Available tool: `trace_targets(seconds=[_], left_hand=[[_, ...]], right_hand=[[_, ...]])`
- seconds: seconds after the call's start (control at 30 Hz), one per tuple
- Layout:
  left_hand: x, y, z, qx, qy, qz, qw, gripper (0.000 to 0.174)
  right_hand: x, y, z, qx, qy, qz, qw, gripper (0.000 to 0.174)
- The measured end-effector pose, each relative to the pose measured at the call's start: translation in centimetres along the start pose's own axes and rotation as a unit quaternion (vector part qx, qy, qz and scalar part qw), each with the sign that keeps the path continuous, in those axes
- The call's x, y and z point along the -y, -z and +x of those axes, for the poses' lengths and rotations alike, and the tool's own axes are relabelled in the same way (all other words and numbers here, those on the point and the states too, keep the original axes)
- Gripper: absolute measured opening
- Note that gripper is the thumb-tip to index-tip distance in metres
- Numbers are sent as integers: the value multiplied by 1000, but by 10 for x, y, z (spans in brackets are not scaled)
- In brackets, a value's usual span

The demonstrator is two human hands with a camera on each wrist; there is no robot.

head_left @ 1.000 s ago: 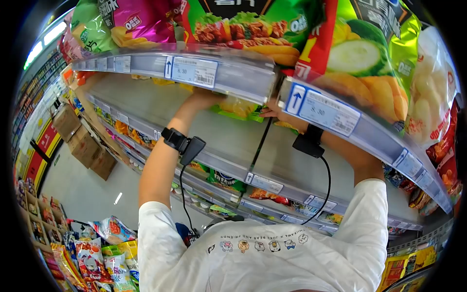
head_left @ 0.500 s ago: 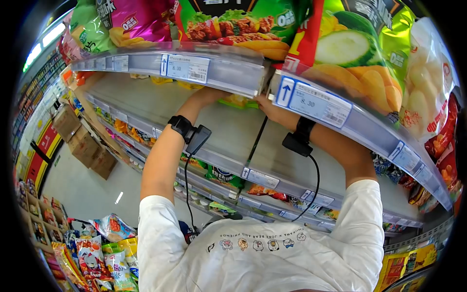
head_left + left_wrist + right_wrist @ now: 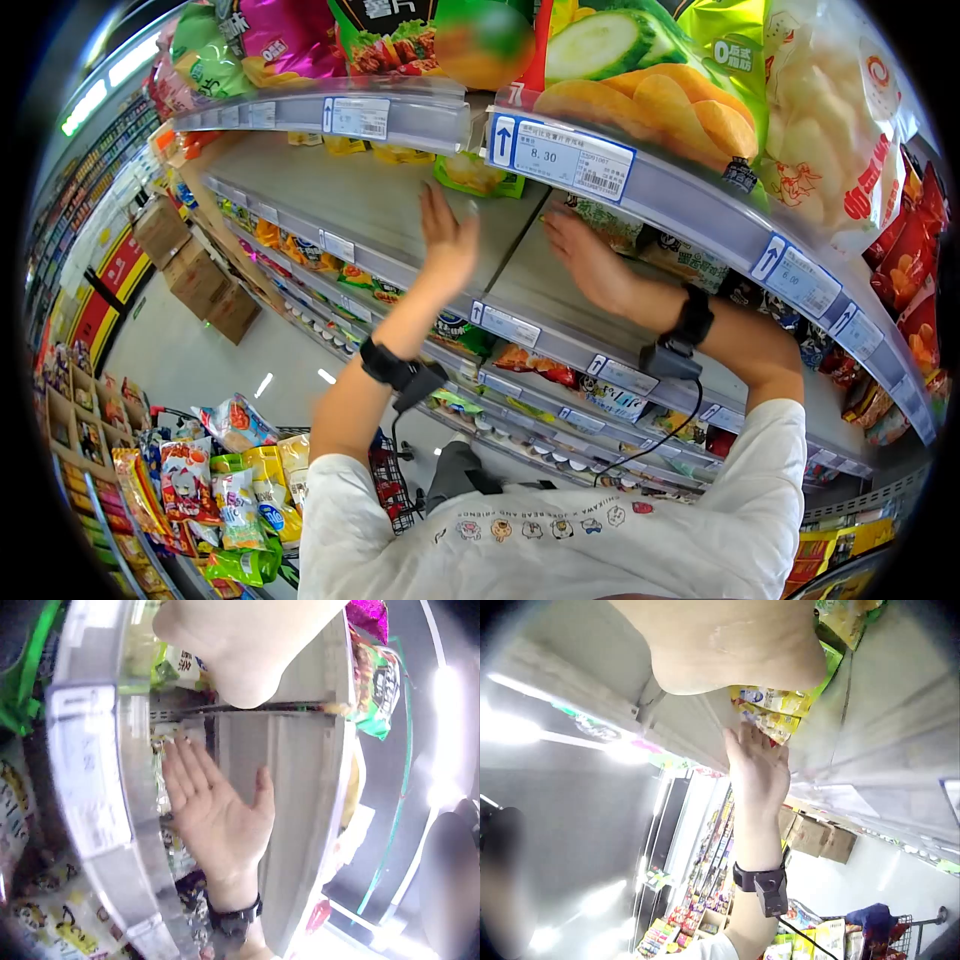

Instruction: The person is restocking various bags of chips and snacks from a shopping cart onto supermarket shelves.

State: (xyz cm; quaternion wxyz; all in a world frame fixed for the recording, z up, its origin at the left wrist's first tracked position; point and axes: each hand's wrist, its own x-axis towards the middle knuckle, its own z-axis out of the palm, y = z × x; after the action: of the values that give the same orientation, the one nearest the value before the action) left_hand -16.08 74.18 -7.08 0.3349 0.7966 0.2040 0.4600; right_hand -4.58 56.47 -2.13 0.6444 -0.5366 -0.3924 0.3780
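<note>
My left hand is raised over the shelf, fingers extended and slightly blurred. Across from it, my right hand is also held with straight fingers, and the palms face each other with a gap between. Neither one holds anything. Just beyond the left fingertips lies a green and yellow snack bag, partly under the upper shelf's lip. Deeper in, past the right hand, are pale green snack bags. The right wrist view shows yellow bags behind the left hand's fingers.
The upper shelf's price rail runs close above both hands, with big chip bags over it. Lower shelves hold more snacks. At lower left stands a cart full of snack bags; cardboard boxes sit on the aisle floor.
Both hands have come back out from under the upper shelf's lip toward the body, and are now in full sight. The head view has shifted, showing more cart at lower left.
</note>
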Motion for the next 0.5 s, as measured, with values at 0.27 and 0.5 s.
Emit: trace_targets(seconds=[0.27, 0.5], left_hand=[[-76, 55, -92, 26, -154, -39, 987, 79], [-43, 140, -194, -14, -63, 9, 998, 76]], right_hand=[[13, -36, -66, 113, 88, -17, 990, 66], [-17, -112, -95, 185, 99, 30, 977, 58]])
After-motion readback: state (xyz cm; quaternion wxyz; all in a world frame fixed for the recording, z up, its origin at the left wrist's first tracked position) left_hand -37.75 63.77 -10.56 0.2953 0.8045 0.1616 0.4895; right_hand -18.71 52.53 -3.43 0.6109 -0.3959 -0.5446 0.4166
